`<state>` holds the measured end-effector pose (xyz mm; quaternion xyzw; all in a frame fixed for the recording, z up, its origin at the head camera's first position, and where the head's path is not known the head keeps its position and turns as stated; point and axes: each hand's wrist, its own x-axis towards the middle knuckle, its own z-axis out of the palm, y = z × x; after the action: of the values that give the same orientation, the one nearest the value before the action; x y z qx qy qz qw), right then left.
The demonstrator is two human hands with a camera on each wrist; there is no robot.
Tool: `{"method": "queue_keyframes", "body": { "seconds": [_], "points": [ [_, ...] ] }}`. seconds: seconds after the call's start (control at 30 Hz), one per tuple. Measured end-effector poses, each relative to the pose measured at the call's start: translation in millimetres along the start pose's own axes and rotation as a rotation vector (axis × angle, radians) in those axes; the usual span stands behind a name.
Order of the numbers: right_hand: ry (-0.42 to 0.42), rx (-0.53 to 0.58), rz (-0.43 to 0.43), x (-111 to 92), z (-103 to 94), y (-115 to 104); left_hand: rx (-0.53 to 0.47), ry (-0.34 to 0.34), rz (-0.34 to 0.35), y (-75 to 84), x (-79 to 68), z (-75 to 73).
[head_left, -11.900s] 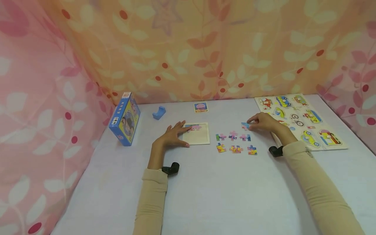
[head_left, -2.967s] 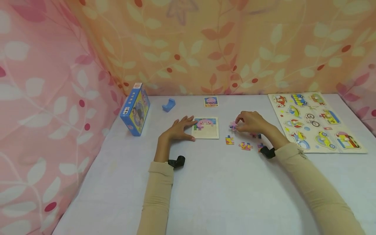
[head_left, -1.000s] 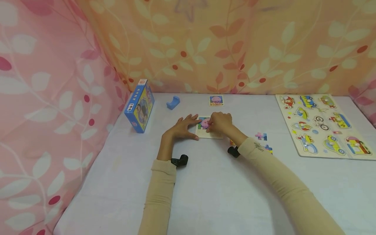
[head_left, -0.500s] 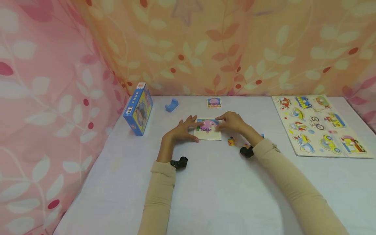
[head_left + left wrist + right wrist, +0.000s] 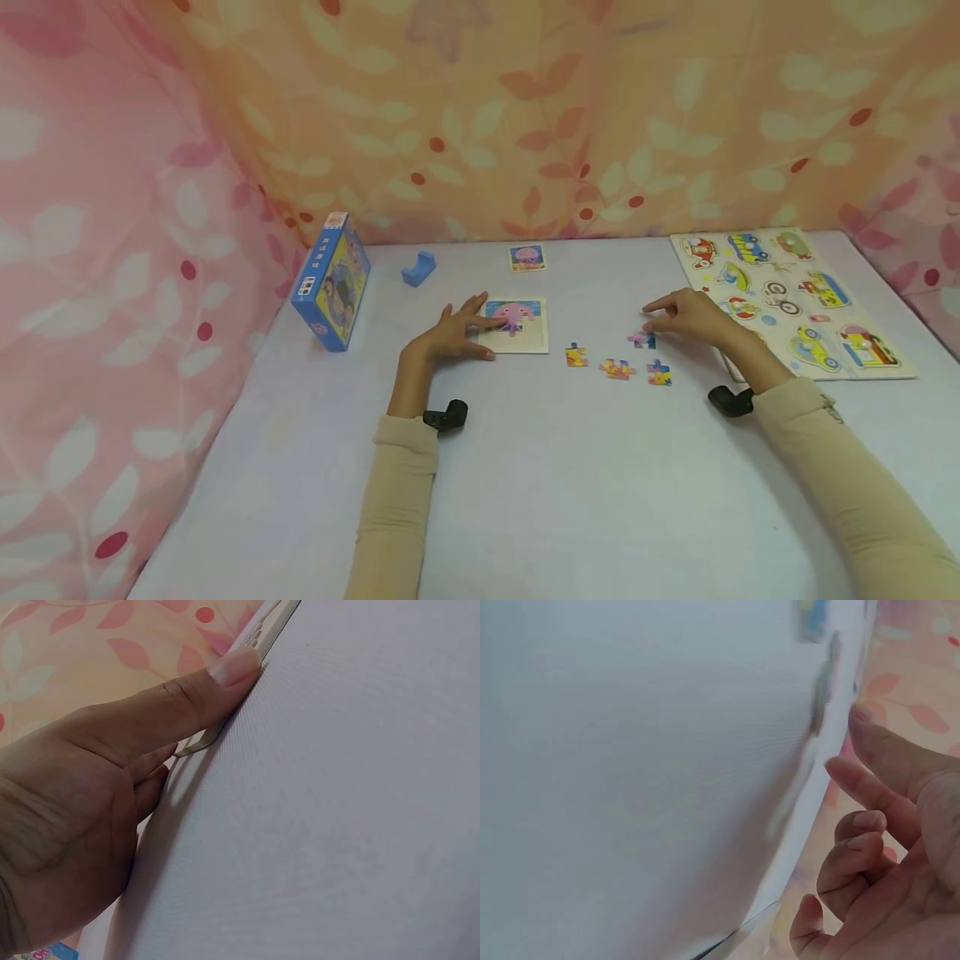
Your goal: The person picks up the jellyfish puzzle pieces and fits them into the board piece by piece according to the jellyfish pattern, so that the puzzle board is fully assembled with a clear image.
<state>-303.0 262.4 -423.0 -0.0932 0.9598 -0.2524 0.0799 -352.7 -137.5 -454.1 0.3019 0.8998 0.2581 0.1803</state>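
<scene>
In the head view, a pale square puzzle tray [image 5: 534, 343] holds joined pieces of a pink octopus picture [image 5: 513, 310] across its upper part. My left hand [image 5: 442, 337] rests at its left side, index finger over the picture and thumb by the front edge; the left wrist view shows that thumb against the tray's edge [image 5: 201, 742]. My right hand [image 5: 693, 318] hovers just above a pink and blue jigsaw piece [image 5: 642, 340], thumb and index finger apart. Nearer the front lie a yellow piece [image 5: 576, 356], a yellow-pink piece [image 5: 617, 368] and a yellow-blue piece [image 5: 659, 373].
A small octopus picture card [image 5: 527, 257] lies behind the tray. To the left stand a blue box [image 5: 330, 283] and a blue curved block [image 5: 418, 268]. A vehicle peg-puzzle board [image 5: 795, 292] lies at the right, partly under the right forearm. Floral cloth [image 5: 480, 125] walls the back.
My right hand has pressed a pink piece into the tray, let go, and moved right to the loose pieces. More of the octopus shows than before. My left hand has stayed on the tray.
</scene>
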Motion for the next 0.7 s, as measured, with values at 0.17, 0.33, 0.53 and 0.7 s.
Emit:
{"method": "queue_keyframes", "body": {
  "seconds": [0.17,0.33,0.53,0.7],
  "points": [
    [0.001,-0.059,-0.029,-11,2.2,2,0.007,0.03,-0.015,-4.6,-4.2,-3.0],
    [0.005,-0.125,-0.026,-16,4.4,-1,0.007,0.022,-0.002,-6.3,-5.2,-3.6],
    [0.015,-0.206,-0.06,-18,6.3,-4,0.014,0.018,0.016,-6.1,-2.1,-1.3],
    [0.008,-0.233,-0.071,-20,8.9,-2,0.015,0.01,0.03,-3.3,1.3,0.6]
  ]
}}
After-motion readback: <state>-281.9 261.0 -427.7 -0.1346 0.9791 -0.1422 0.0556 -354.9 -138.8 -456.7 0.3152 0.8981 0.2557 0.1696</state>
